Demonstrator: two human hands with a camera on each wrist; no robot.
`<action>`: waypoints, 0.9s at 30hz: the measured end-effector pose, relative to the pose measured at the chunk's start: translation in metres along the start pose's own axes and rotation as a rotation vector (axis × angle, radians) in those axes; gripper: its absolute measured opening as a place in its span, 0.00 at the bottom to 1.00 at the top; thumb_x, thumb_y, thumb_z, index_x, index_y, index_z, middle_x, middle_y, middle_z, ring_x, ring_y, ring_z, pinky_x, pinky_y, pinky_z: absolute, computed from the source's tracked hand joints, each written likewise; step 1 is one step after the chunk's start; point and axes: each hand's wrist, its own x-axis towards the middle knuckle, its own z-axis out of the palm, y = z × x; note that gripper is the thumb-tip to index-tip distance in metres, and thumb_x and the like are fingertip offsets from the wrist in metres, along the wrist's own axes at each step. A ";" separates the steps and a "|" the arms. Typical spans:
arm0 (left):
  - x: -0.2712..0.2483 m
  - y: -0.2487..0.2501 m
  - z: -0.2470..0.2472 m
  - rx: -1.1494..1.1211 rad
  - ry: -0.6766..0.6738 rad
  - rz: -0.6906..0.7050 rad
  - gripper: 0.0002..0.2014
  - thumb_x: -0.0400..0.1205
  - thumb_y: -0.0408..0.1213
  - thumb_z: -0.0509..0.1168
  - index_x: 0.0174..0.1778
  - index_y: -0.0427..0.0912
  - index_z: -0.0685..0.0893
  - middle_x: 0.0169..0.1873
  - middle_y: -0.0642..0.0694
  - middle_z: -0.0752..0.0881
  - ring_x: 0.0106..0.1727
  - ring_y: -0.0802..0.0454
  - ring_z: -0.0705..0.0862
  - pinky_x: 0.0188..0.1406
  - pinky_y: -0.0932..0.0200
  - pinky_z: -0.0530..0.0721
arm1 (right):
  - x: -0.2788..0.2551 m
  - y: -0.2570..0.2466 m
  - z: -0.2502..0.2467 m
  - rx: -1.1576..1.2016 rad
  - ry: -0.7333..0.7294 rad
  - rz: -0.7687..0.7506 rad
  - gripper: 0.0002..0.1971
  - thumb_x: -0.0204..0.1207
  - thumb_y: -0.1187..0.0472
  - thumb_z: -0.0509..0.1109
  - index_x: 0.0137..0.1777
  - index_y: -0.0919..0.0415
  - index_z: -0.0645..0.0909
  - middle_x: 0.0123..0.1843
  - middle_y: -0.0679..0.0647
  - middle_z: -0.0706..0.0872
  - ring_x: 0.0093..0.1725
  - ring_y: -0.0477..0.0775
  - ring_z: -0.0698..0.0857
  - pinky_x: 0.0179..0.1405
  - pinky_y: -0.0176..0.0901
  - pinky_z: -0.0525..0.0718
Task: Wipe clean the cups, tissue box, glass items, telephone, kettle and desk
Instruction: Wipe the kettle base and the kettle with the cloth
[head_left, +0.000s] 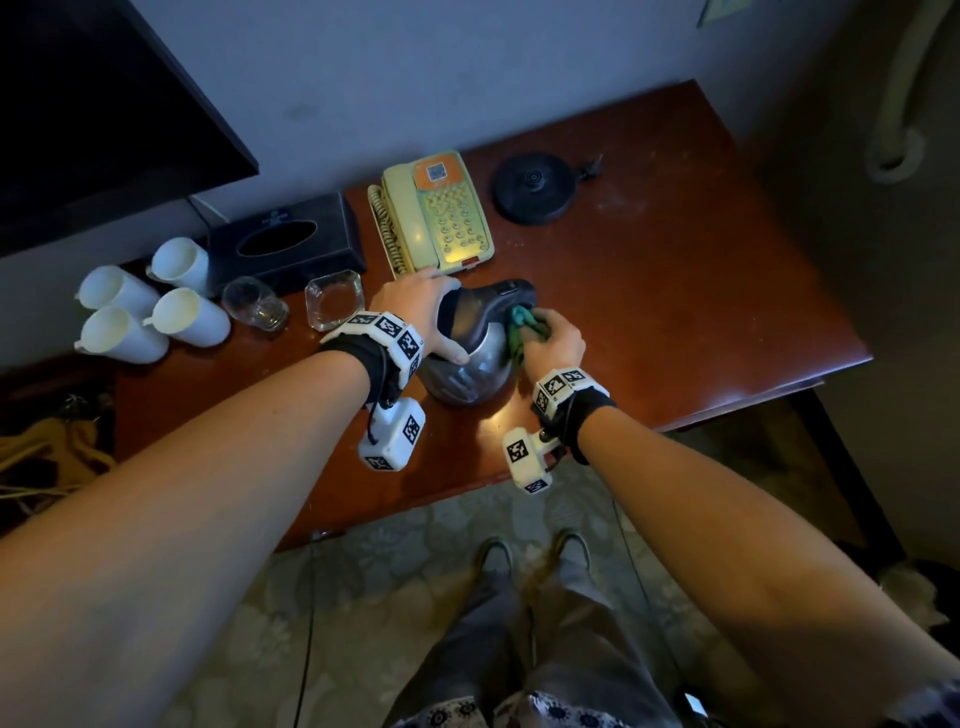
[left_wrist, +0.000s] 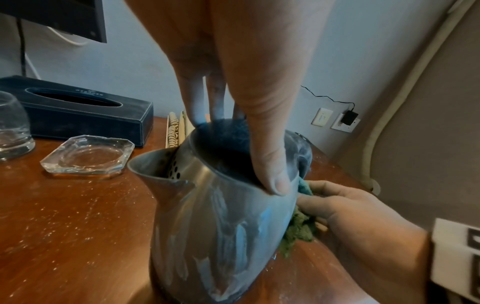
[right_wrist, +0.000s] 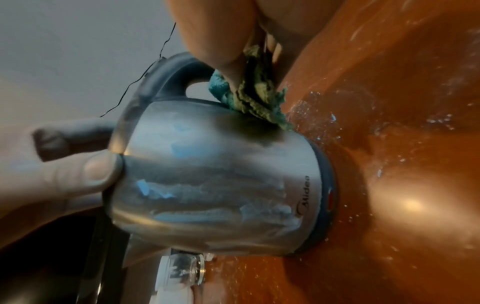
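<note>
Kettle (head_left: 470, 358) stands at the tabletop's (head_left: 675, 291) centre, at five o'clock from the telephone (head_left: 436, 213). Left hand (head_left: 421, 312) pinches its open rim, steadying it. Right hand (head_left: 553, 340) clutches a green cloth (head_left: 519, 332) against the smooth, rigid, probably slippery steel below the handle.

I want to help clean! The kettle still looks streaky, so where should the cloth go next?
Probably slide the green cloth from beside the handle round onto the kettle front, where pale smears still show, while the left hand grips the rim.
</note>
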 end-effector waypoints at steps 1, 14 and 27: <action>0.000 0.000 0.000 -0.001 0.003 -0.002 0.54 0.62 0.62 0.83 0.82 0.45 0.70 0.74 0.47 0.75 0.72 0.42 0.77 0.65 0.45 0.79 | 0.003 -0.003 0.001 0.016 0.010 0.025 0.11 0.75 0.65 0.72 0.57 0.55 0.87 0.54 0.53 0.90 0.48 0.48 0.85 0.35 0.20 0.73; -0.002 0.005 0.005 -0.064 0.032 -0.061 0.53 0.62 0.62 0.83 0.81 0.45 0.71 0.74 0.46 0.76 0.73 0.41 0.77 0.68 0.43 0.79 | 0.016 -0.005 -0.032 -0.377 -0.304 0.181 0.12 0.78 0.46 0.68 0.45 0.54 0.82 0.47 0.55 0.87 0.43 0.56 0.84 0.43 0.41 0.81; -0.001 0.005 0.008 -0.060 0.038 -0.084 0.52 0.63 0.61 0.82 0.82 0.46 0.70 0.76 0.48 0.74 0.74 0.43 0.75 0.68 0.44 0.76 | 0.047 -0.027 -0.018 -0.298 -0.332 0.180 0.13 0.76 0.55 0.71 0.54 0.63 0.86 0.51 0.60 0.90 0.44 0.58 0.88 0.34 0.40 0.77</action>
